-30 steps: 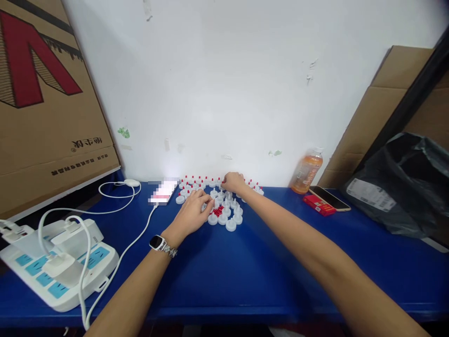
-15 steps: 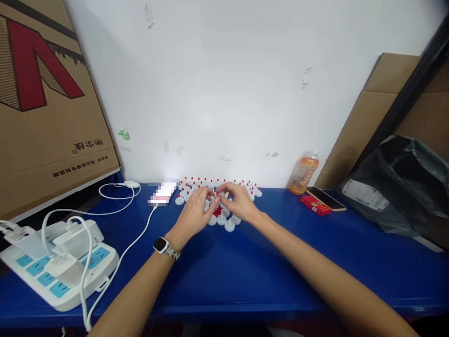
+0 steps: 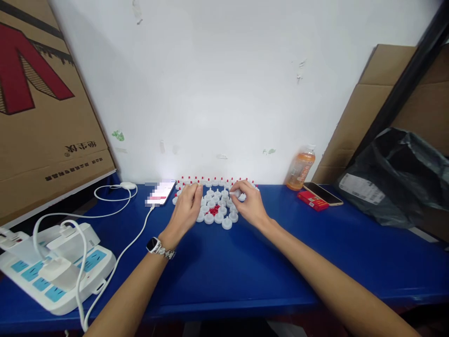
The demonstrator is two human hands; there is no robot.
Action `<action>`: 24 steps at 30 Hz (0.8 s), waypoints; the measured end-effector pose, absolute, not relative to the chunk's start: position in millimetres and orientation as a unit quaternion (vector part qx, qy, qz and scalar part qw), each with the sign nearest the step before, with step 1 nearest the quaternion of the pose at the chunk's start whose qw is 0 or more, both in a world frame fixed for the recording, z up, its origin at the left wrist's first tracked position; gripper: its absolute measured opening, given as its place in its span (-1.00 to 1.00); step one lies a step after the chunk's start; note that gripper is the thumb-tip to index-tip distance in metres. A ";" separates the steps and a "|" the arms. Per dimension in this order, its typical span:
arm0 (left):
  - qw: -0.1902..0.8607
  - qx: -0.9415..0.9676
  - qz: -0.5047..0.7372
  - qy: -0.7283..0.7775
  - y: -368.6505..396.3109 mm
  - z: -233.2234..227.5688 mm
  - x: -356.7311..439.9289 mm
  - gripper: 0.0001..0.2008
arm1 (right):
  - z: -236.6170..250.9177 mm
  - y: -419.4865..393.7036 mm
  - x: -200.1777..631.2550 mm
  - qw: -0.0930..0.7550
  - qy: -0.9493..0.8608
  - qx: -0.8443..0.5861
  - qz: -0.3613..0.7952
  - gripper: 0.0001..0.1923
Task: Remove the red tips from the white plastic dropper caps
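A cluster of small white caps, several with red tips, lies on the blue table near the white wall. A few loose red pieces sit in the middle of the cluster. My left hand, with a watch on its wrist, rests on the left side of the cluster with fingers extended over the caps. My right hand is at the right side, its fingertips pinched on one white cap.
A white power strip with plugs and cables sits front left. A phone lies left of the caps. An orange drink bottle, a red pack with a phone on it and a black bag are right. Cardboard boxes lean at both sides.
My right hand came back from the far rows to the middle, met the left hand, then moved to the right side holding a cap. My left hand spread over the left caps.
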State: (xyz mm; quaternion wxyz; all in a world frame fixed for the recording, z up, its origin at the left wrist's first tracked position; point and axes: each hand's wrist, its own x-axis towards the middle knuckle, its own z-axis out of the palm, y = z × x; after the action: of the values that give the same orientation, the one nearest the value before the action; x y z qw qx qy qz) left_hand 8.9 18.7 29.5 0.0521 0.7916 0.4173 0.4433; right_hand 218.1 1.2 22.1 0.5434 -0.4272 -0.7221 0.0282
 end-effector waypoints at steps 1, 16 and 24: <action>0.050 0.815 0.415 0.402 22.2 27.3 6.2 -0.68 | 22.1 3.0 221.5 0.548 -0.714 -0.434 0.030 -0.88; 0.119 0.869 0.304 0.372 38.7 17.3 -15.8 -0.69 | 26.1 13.5 212.7 0.503 -0.719 -0.472 0.083 -0.90; 0.137 0.887 0.237 0.371 33.1 22.4 -19.1 -0.79 | 27.5 9.9 191.9 0.449 -0.751 -0.470 0.118 -0.91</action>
State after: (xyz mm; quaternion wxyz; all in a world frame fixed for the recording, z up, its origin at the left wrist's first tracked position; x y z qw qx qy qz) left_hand -19.1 33.1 22.4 0.1369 0.8873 0.3713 0.2370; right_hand 191.9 9.9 27.5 0.4488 -0.4698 -0.7511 0.1175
